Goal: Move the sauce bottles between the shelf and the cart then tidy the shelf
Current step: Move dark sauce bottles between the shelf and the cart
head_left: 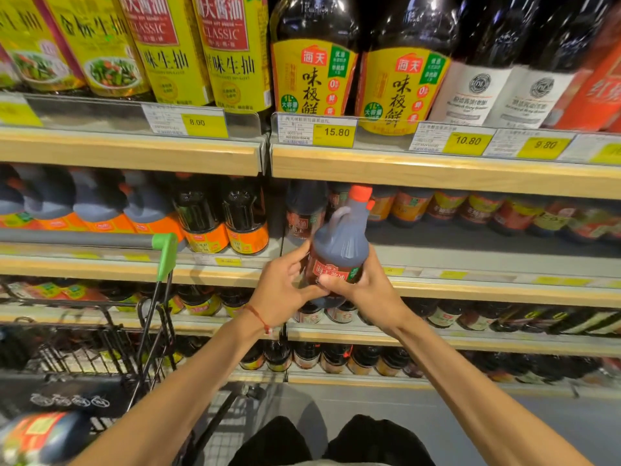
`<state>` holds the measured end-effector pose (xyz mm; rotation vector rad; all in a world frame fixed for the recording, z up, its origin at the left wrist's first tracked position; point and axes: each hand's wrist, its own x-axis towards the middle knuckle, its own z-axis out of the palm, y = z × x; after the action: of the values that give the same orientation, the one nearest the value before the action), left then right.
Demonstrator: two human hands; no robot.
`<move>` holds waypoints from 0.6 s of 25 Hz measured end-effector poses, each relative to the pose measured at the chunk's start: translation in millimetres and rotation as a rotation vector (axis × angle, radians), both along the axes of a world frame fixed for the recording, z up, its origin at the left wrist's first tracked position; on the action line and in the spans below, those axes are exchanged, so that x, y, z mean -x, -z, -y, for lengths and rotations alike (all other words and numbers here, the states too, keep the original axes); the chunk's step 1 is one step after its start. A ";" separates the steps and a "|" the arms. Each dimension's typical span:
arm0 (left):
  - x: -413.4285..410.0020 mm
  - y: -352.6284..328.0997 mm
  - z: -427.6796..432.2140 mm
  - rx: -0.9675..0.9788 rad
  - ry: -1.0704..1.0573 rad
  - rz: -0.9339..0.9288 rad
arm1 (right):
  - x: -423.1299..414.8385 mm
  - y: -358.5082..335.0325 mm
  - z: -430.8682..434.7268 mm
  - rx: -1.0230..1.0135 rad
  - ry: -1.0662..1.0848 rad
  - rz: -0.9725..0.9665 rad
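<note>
The sauce bottle (339, 243) is a dark jug with an orange-red cap (361, 193), a loop handle (336, 215) at the neck and a red label (331, 272). It hangs in the air, close to upright and leaning a little right, in front of the middle shelf (470, 264) just right of the shelving's vertical join. It touches neither shelf nor cart.

The right grip (364, 290) is wrapped round the lower body with the thumb lying across the label. The left grip (282, 290) curls against the bottle's left side, its thumb tucked low by the base. Two hands low on the body probably carry a heavy jug steadily and keep the label facing out. Whether it is heading onto the shelf or off it cannot be told.

Beyond it, the front strip of that shelf is bare to the right, with orange- and yellow-labelled bottles (447, 206) set further back, and one dark bottle (304, 213) stands just behind the left side. That strip looks like the easiest landing room. The wooden lip of the upper shelf (437, 171) sits just above the cap, so headroom looks tight.

To the left stands the cart (100, 331), its green-ended handle (164, 253) near the left wrist. Another bottle (43, 435) lies at the lower left, apparently in the cart.
</note>
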<state>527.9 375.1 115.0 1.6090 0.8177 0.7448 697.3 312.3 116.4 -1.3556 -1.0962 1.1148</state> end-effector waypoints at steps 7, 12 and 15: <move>-2.0 5.4 -12.3 -0.030 -0.036 -0.040 | -26.4 -7.3 -14.6 -0.005 -0.202 0.515; -2.7 26.0 -23.0 -0.305 -0.270 -0.076 | -14.1 -0.7 -33.6 -0.180 -0.110 0.614; -0.1 35.0 -39.2 -0.383 -0.323 -0.122 | -6.0 10.7 -46.9 -0.274 -0.042 0.602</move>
<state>527.9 414.3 80.0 1.8982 1.0888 1.0914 703.2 359.2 105.7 -1.4855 -1.6468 0.5548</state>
